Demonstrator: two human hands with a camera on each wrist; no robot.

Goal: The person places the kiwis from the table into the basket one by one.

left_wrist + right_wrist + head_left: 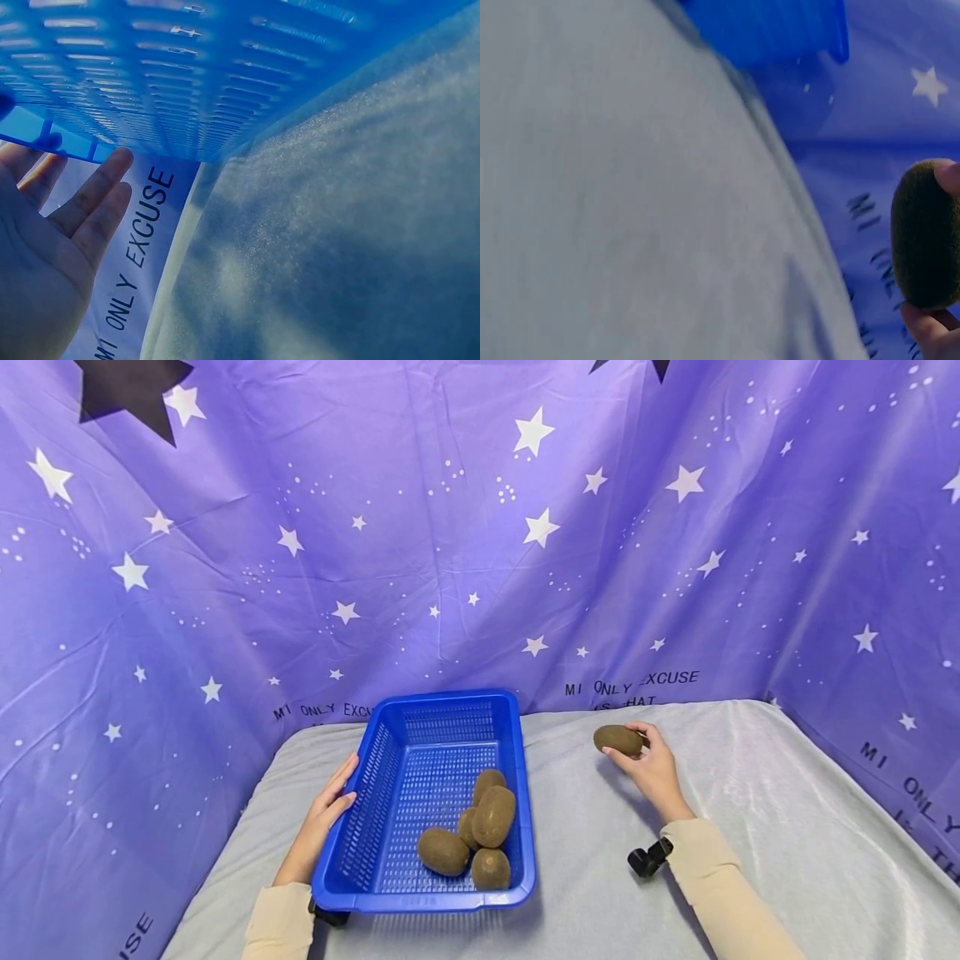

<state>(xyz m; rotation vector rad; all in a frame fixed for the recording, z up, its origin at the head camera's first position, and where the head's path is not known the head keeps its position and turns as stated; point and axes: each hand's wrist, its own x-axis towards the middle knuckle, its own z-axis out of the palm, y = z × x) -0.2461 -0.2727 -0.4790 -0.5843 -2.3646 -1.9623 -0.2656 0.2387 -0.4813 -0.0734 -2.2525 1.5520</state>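
Observation:
A brown fuzzy kiwi (618, 740) is pinched between the thumb and fingers of my right hand (656, 768), raised over the cloth to the right of the basket. The right wrist view shows that same kiwi (924, 236) at its right edge, fingertips at both ends of it. My left hand (327, 810) rests along the left outer side of a blue plastic basket (527, 835), its fingers (94, 187) extended under the rim. Inside the basket, several kiwis (494, 817) lie bunched in the near right corner, one on top of others.
A pale grey cloth (600, 877) covers the table. Purple star-printed fabric (450, 527) hangs close behind the table and along both sides. Each wrist wears a small dark camera, the right one (648, 858) in plain sight. The basket's far left part shows bare slotted floor.

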